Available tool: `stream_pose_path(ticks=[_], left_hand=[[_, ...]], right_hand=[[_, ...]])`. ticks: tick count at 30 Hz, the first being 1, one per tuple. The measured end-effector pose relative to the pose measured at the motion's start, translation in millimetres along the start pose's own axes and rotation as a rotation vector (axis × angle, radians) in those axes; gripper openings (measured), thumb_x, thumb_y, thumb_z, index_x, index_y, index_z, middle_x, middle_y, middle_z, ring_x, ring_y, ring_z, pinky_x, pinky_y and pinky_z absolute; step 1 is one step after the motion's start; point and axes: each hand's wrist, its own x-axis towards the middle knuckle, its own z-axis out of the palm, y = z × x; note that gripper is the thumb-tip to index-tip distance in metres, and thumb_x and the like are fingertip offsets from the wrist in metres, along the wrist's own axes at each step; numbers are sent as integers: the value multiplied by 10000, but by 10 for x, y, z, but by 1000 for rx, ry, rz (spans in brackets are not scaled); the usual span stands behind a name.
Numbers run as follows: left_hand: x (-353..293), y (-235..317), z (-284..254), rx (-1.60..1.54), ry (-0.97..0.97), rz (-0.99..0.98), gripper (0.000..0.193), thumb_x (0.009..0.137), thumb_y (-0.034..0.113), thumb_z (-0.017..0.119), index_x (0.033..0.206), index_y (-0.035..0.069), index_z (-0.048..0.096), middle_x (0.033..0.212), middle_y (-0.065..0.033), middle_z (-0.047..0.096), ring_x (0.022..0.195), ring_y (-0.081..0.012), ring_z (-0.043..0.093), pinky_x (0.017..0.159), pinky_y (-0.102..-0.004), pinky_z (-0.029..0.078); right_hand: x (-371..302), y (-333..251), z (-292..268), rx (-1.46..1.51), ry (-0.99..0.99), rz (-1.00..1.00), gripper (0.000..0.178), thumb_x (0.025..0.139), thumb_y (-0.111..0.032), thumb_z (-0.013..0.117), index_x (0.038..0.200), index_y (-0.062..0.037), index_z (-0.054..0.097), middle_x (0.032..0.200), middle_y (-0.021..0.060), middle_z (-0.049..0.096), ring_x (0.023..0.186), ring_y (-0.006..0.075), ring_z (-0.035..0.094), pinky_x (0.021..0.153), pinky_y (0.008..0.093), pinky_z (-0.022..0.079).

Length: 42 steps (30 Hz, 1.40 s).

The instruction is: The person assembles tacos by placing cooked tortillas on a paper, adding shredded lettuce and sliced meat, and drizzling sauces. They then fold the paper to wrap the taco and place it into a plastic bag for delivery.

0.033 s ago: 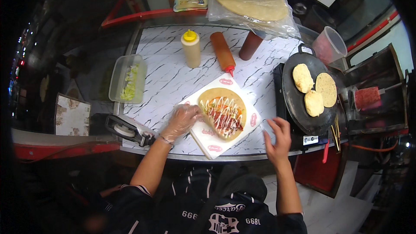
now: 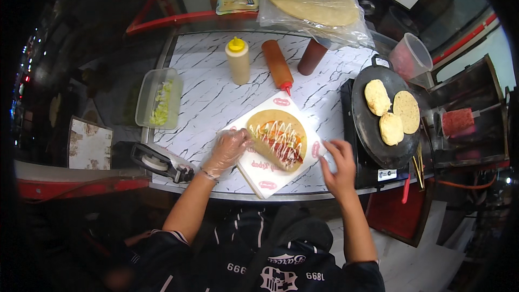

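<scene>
A round flatbread (image 2: pixel 296 125) lies on a stack of white printed wrapping paper (image 2: pixel 268 177), topped with sliced vegetables, dark red strips and zigzags of white sauce. My left hand (image 2: pixel 231 148), in a clear plastic glove, grips the flatbread's left edge. That edge is raised and partly folded over the filling. My right hand (image 2: pixel 340 168) is bare, with thumb and fingers apart and fingertips by the paper's right corner. Whether they touch the paper I cannot tell.
Behind the paper are a cream sauce bottle (image 2: pixel 238 62), an orange one (image 2: pixel 277 65) and a dark red one (image 2: pixel 312 57). Chopped lettuce fills part of a tub (image 2: pixel 141 103) at left, near a tape dispenser (image 2: pixel 162 162). Breads lie on a black griddle (image 2: pixel 373 143) at right.
The flatbread's left edge has come up further and folds over more of the filling. My right hand has moved left and slightly up, to the paper's right corner.
</scene>
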Motion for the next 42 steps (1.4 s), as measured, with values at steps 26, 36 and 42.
stream_pose_path(ticks=[26,36,42], left_hand=[[609,308,5,325,-13,486,271,848,179,735,1114,145,694,949,-50,628,952,-264,640,852,-401,500],[632,442,-46,351,-106,707,314,743,171,778,1048,138,710,1149,-70,668,1125,-286,626,966,-443,477],[465,288,132,294,-269,570,513,695,186,862,1159,77,669,1262,-139,688,1131,-326,673,966,-439,539]], right_hand=[[1536,273,935,401,-682,364,394,1045,-259,607,1300,39,641,1128,212,718,1036,237,661,943,351,508],[505,-217,616,86,-164,-146,342,867,-168,741,1155,-40,608,1111,192,623,1044,391,599,909,467,487],[-439,-165,786,96,-541,-568,380,800,-181,781,1134,-89,624,1074,100,605,1005,293,588,849,426,483]])
